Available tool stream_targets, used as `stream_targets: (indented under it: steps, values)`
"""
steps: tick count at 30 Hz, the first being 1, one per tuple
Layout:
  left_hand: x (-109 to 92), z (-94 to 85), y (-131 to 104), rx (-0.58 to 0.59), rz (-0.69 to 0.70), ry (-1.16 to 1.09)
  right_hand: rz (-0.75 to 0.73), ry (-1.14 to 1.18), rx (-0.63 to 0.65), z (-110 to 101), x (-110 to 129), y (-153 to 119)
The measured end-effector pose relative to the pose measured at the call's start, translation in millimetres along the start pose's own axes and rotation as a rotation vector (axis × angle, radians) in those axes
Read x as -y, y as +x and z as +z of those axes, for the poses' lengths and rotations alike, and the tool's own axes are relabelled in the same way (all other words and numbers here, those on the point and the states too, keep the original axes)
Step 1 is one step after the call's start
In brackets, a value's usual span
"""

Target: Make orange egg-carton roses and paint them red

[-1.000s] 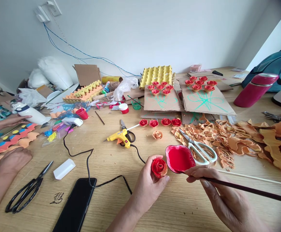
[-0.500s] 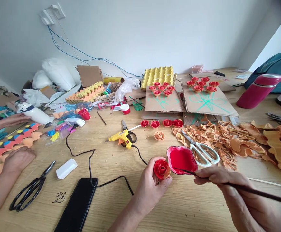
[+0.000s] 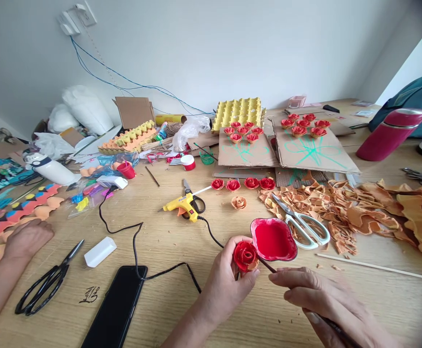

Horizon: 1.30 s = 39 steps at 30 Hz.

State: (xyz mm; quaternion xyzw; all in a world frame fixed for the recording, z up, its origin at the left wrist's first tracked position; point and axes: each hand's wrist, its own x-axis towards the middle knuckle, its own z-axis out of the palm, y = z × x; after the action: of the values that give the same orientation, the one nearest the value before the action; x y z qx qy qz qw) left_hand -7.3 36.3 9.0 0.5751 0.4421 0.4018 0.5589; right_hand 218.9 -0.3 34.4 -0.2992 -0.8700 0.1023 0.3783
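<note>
Between the fingers and thumb of my left hand (image 3: 222, 285) is a paper rose (image 3: 245, 255), mostly red, with bare orange on its lower right edge. My right hand (image 3: 327, 299) grips a dark paintbrush (image 3: 268, 265), its tip up against the rose's right side. Just behind them sits a wavy-rimmed dish (image 3: 276, 258) of red paint. Beyond it, one unpainted orange rose (image 3: 239, 203) lies in front of a row of several red roses (image 3: 251, 183). White-handled scissors (image 3: 308, 229) rest right of the dish.
A yellow glue gun (image 3: 181, 205) lies over dark scissors, its cord trailing forward. Orange carton scraps (image 3: 327, 208) spread at right. Cardboard sheets (image 3: 247, 152) hold more red roses. At left are a phone (image 3: 116, 309), black scissors (image 3: 51, 280) and another person's hand (image 3: 29, 239).
My right hand has brought the brush from the paint dish leftward to the rose. The rose has shifted slightly right. The other person's far hand has drawn back to the left.
</note>
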Motion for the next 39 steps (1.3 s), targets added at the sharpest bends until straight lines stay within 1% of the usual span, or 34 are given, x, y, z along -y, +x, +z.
stream_targets:
  steps: [4, 7, 12, 17, 20, 24, 27, 31, 34, 39]
  values:
    - [-2.1, -0.3, -0.2, -0.031, 0.019, 0.117, -0.029, -0.029, -0.018, -3.9, 3.8, 10.5]
    - [-2.8, -0.2, 0.5, -0.039, 0.016, 0.137, -0.018, 0.002, -0.028, -5.8, 4.0, 7.1]
    - [-3.9, -0.8, 0.1, -0.026, -0.009, 0.116, 0.002, 0.03, -0.006, -5.0, 2.7, -4.0]
    - [-6.2, -0.7, -1.6, 0.021, -0.007, 0.115, -0.009, 0.05, 0.001, -5.2, 5.1, 6.2]
    - [-6.7, -0.3, -0.8, 0.007, -0.012, 0.115, -0.008, 0.049, -0.015, -5.8, 4.5, 9.4]
    - [-5.6, -0.9, 0.2, -0.009, -0.025, 0.115, 0.023, 0.048, -0.04, -6.8, 1.0, -1.8]
    - [-5.0, -1.4, -0.4, -0.011, -0.038, 0.103, 0.045, 0.048, -0.022, -7.5, 0.4, -9.0]
    - [-6.2, -1.1, -0.9, 0.011, -0.029, 0.069, 0.034, 0.073, -0.01, -6.0, 1.3, -6.0]
    - [-7.7, -0.8, -0.4, 0.007, -0.014, 0.04, 0.023, 0.077, -0.014, -4.4, 0.4, -5.3]
    - [-7.2, -1.0, -0.5, 0.004, -0.043, 0.03, 0.06, 0.077, -0.026, -4.3, -1.7, -11.1]
